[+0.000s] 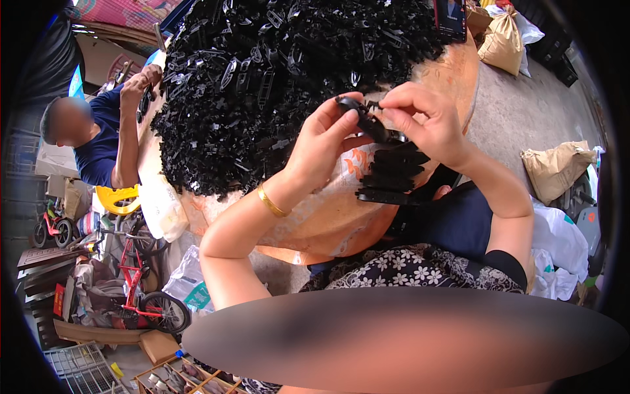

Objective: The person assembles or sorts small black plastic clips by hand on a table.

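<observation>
My left hand (316, 146), with a gold bangle at its wrist, is closed on a long black plastic part (373, 129) held above the table's near edge. Close to its upper end, my right hand (430, 125) pinches a small black plastic piece (375, 106) between thumb and fingertips. Whether the two pieces touch, I cannot tell. Below my hands lies a stack of similar long black parts (392, 178) at the table edge. A big heap of loose black plastic pieces (230, 85) covers most of the table just beyond.
The orange-brown tabletop (308, 220) shows along its near edge. A phone (451, 20) stands at the heap's far right. At the left, another person (98, 141) handles something dark. A red bicycle (131, 269) stands at lower left; brown sacks (558, 167) sit on the floor at right.
</observation>
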